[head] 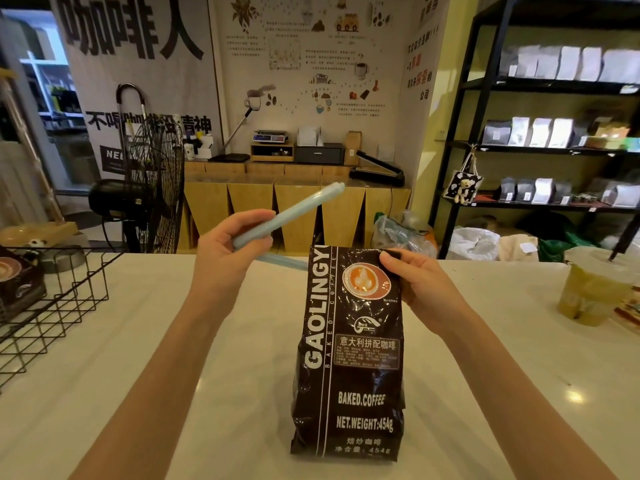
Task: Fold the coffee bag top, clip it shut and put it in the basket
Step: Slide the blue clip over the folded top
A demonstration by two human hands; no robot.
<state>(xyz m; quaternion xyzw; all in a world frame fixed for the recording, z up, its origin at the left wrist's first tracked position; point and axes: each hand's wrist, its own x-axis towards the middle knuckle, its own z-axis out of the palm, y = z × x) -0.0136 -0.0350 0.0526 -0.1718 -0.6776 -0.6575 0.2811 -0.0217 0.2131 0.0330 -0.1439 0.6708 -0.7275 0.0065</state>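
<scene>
A dark brown coffee bag stands upright on the white counter, its top folded down. My right hand pinches the folded top at its right corner. My left hand holds a long pale blue sealing clip, spread open in a V; one arm points up to the right, the other arm reaches toward the bag's upper left edge. A black wire basket sits at the left edge of the counter with another dark coffee bag inside it.
A plastic cup with a green drink stands at the right of the white counter. Beyond the counter are a black floor fan, wooden cabinets and shelves of bagged goods.
</scene>
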